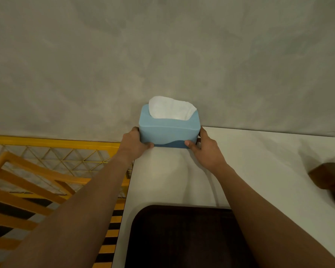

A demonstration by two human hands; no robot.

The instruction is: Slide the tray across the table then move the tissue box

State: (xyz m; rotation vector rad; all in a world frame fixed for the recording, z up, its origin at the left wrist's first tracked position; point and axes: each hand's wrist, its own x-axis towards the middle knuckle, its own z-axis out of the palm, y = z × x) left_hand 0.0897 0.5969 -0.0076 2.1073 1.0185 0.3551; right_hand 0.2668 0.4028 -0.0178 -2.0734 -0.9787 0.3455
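A light blue tissue box [168,130] with a white tissue sticking out of its top sits at the far left corner of the white table [259,171], against the grey wall. My left hand [132,142] grips its left end and my right hand [204,147] grips its right end, thumbs on the near face. A dark brown tray [182,238] lies on the table close to me, between my forearms; my right forearm covers its right side.
A dark brown object [329,176], blurred, sits at the table's right edge. Left of the table stand a yellow mesh railing [56,149] and an orange wooden frame [27,180] over a yellow-and-black striped floor.
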